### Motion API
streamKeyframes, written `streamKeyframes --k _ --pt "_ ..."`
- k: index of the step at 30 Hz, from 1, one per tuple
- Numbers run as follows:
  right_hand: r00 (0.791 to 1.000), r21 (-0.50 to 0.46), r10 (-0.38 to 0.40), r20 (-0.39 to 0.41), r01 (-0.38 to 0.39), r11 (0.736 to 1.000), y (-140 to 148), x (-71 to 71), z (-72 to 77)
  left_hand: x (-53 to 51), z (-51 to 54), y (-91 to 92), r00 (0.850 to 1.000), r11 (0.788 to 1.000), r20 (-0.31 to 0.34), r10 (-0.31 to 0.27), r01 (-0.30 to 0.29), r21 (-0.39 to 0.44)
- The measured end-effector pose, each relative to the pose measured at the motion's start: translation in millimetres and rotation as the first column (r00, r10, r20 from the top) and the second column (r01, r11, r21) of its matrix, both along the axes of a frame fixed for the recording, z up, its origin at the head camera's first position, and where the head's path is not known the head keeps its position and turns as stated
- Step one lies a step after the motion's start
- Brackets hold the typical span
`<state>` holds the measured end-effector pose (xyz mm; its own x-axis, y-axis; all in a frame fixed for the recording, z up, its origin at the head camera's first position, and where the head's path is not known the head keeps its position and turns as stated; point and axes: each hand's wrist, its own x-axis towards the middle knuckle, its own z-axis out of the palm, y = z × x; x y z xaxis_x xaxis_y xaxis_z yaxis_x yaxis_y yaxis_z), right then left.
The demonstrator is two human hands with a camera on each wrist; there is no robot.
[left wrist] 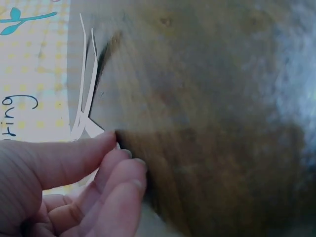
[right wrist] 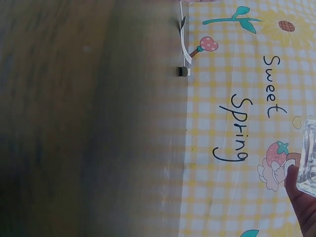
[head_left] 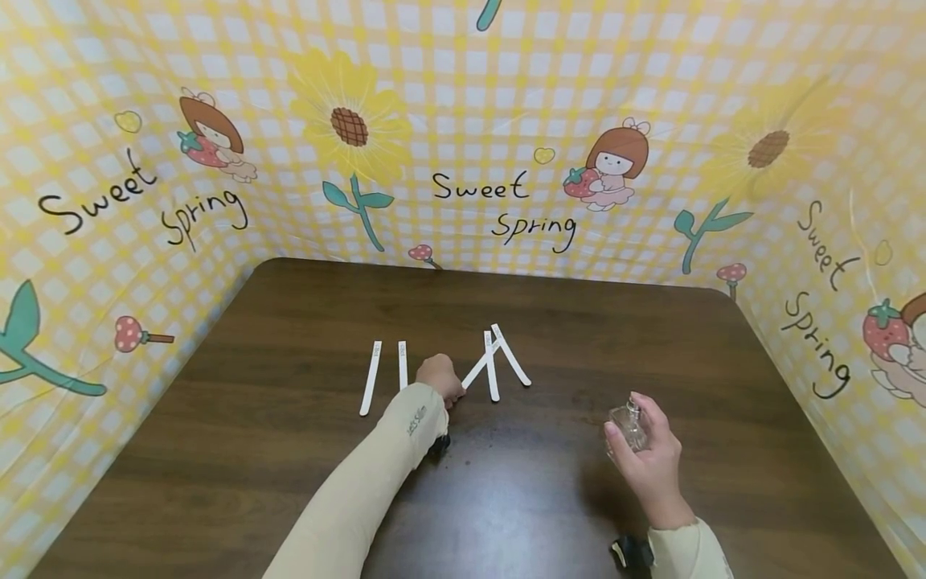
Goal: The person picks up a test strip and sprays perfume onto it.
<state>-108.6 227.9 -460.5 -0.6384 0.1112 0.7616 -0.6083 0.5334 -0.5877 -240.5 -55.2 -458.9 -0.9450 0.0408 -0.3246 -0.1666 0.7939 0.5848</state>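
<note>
In the head view my left hand (head_left: 441, 379) pinches the lower end of a white paper strip (head_left: 477, 371) between thumb and fingers; the left wrist view shows the thumb and fingertips of that hand (left wrist: 94, 182) closed together at the strip's end. This strip slants across another white strip (head_left: 492, 374), with a third (head_left: 512, 355) leaning beside them. Two more strips (head_left: 370, 378) (head_left: 403, 363) lie left of the hand, one partly behind the sleeve. My right hand (head_left: 651, 466) grips a small clear glass bottle (head_left: 628, 428), fingers at its top, thumb on its side.
The dark wooden table (head_left: 521, 482) is bordered on the left, back and right by a yellow checked cloth (head_left: 477, 104) with printed flowers and figures. My left forearm (head_left: 354, 482) crosses the table's front left part.
</note>
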Motion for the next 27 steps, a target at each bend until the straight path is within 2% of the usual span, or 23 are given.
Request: streamKeyframes --k 3,8,14,21,24,27 --pt "1.000 0.004 -0.002 -0.003 0.002 1.000 2 -0.1 -1.5 -0.1 -0.2 -1.7 1.000 1.000 -0.016 0.013 -0.013 0.017" --pt "1.000 0.001 -0.027 0.008 0.027 1.000 3 0.2 -3.0 -1.0 2.7 -9.4 0.996 0.999 -0.079 0.040 -0.041 -0.013" --pt "1.000 -0.006 -0.030 0.010 0.030 1.000 4 -0.2 -5.0 -1.6 3.1 -15.6 0.997 0.999 -0.066 0.047 -0.047 0.004" --pt "1.000 0.007 -0.021 0.003 0.021 1.000 4 -0.7 -1.8 -2.3 3.8 -17.2 0.995 0.998 -0.103 0.019 -0.025 -0.051" --pt "0.999 0.005 -0.031 -0.008 0.031 1.000 3 -0.4 -0.9 -2.7 5.9 -18.0 0.996 0.999 -0.093 0.016 -0.018 -0.027" --pt "0.999 -0.003 -0.033 -0.021 0.033 0.999 3 -0.9 -0.8 -4.1 7.4 -20.5 0.999 0.999 -0.044 0.024 -0.021 0.050"
